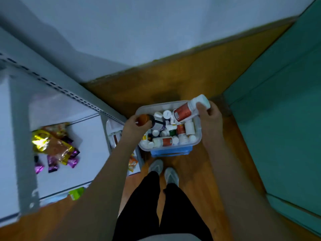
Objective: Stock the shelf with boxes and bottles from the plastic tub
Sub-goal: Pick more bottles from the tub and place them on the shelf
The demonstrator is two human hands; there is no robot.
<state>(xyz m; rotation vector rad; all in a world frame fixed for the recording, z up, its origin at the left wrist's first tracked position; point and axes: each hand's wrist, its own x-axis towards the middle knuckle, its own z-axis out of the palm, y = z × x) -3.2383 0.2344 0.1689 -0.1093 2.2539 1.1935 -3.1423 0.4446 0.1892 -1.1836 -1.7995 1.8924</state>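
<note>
Hands [211,117] hold red-labelled bottle [185,111] tilted, cap up-right, over tub [198,136].

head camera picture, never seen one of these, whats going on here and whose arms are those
There is no machine here. The one picture comes from a wide-angle camera worn on a person's head, looking down, so the arms reaching in from the bottom are the wearer's own, and you can see their dark trousers and pale shoes below.

On the wooden floor in front of them a clear plastic tub sits on something blue and is full of small bottles, mostly white.

The left hand holds a dark bottle with an orange end over the tub. The right hand holds a larger white bottle with a red label, lying tilted above the tub's far corner.

To the left stands a pale metal shelf with shiny snack packets on it.
</note>
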